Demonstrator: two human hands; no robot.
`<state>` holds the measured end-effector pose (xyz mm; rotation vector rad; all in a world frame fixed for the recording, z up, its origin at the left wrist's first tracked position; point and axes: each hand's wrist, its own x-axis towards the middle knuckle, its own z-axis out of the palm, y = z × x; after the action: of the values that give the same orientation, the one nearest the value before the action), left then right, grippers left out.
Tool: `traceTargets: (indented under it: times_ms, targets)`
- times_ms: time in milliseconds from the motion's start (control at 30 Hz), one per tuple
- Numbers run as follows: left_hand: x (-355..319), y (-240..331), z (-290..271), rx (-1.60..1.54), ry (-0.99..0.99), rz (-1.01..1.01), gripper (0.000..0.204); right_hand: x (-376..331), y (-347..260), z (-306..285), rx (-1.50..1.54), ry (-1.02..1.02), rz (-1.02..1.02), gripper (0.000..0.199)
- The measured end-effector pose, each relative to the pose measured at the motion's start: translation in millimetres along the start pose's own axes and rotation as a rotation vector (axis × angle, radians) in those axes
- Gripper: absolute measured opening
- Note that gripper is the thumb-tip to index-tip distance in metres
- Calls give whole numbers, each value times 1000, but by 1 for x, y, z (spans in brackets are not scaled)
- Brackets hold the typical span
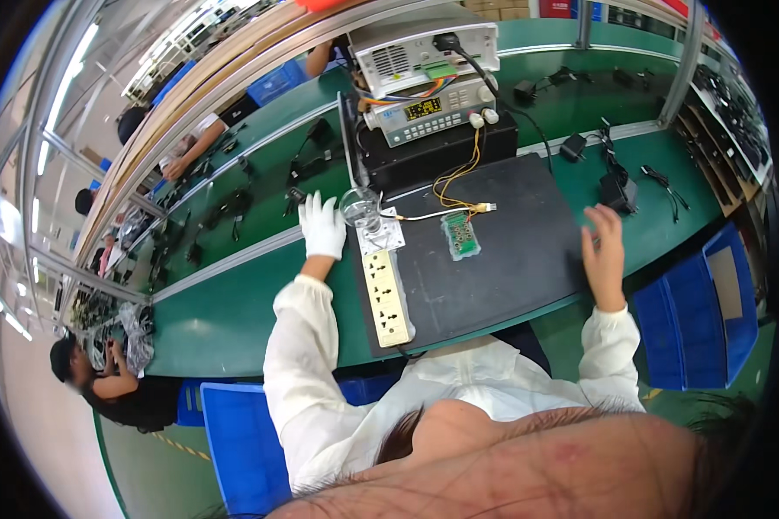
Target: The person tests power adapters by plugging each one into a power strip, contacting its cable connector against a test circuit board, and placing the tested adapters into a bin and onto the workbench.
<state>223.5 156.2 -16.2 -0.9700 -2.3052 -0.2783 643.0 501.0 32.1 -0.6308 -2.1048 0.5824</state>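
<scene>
Green covers the counter [234,311], and a black mat [502,251] lies on it in front of the person. The left hand [322,225], in a white glove, rests flat with fingers spread on the green surface just beside the mat's left edge, holding nothing. Next to it stands a clear glass jar [360,208], and below the jar a pale power strip [389,297] runs along the mat's left border toward the near edge of the counter. The right hand [604,246] is bare, fingers loosely open and empty, hovering over the mat's right edge. Near it, on the green strip beyond the mat, sits a black adapter [619,192] with its cable. A small green circuit board [460,234] lies on the mat between the two hands, closer to the far side, with yellow wires [459,177] leading up to a grey instrument stack [428,82] on a black box [437,151] at the back of the mat. The middle and near part of the mat is bare. Blue bins [710,311] stand beside the counter's right end, and another blue bin [242,441] sits under the near edge at the left. Other people work along the benches to the left.
</scene>
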Motion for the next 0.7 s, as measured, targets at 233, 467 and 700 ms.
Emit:
traceTargets:
  times_ms: [233, 467, 700]
  targets:
    - [69, -28, -13, 612, -530, -351, 49, -39, -35, 36, -110, -158, -256, 21]
    - [26, -97, -15, -191, -288, -797, 54, -36, -34, 34, 2, -161, -252, 17]
    - [-22, 1, -145, -1542, -341, -621, 50, -35, -41, 27, 18, -176, -182, 17]
